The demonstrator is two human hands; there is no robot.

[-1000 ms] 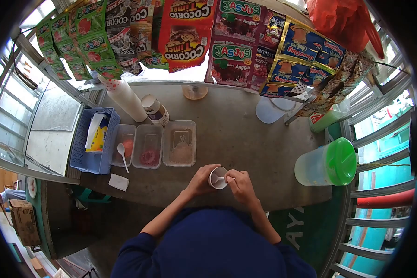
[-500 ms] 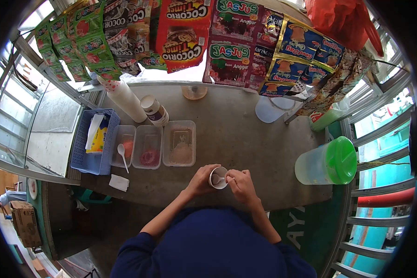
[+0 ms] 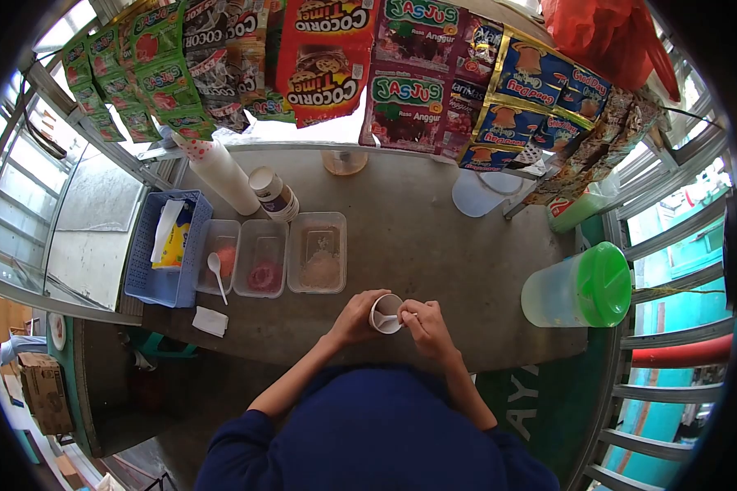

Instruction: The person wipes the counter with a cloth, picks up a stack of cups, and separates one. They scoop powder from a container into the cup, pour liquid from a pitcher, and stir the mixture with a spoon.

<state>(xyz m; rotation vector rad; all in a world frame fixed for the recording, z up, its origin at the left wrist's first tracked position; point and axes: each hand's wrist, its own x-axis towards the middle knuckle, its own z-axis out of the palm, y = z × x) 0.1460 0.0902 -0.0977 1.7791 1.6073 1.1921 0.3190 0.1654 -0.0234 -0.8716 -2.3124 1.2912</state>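
Note:
A white paper cup (image 3: 386, 304) is tilted over the near part of the grey table (image 3: 434, 237). My left hand (image 3: 356, 317) is wrapped round the cup's left side. On the right, my right hand (image 3: 426, 327) pinches the handle of a white spoon (image 3: 390, 320), whose bowl is inside the cup. What the cup holds is hard to make out. To the left are three clear plastic tubs, with orange powder (image 3: 226, 257), pink powder (image 3: 264, 277) and pale powder (image 3: 320, 270). A second white spoon (image 3: 219, 277) rests on the orange powder's tub.
A blue basket (image 3: 143, 274) with a tissue pack stands at the left, near stacked cups (image 3: 223, 176). A green-lidded container (image 3: 577, 285) stands at the right, a clear tub (image 3: 477, 195) at the back. Drink sachets (image 3: 323, 65) hang above. A person's sleeve shows at the far left.
The spoon has shifted slightly within the cup, and my right hand has moved slightly with it. My left hand still holds the cup in nearly the same place.

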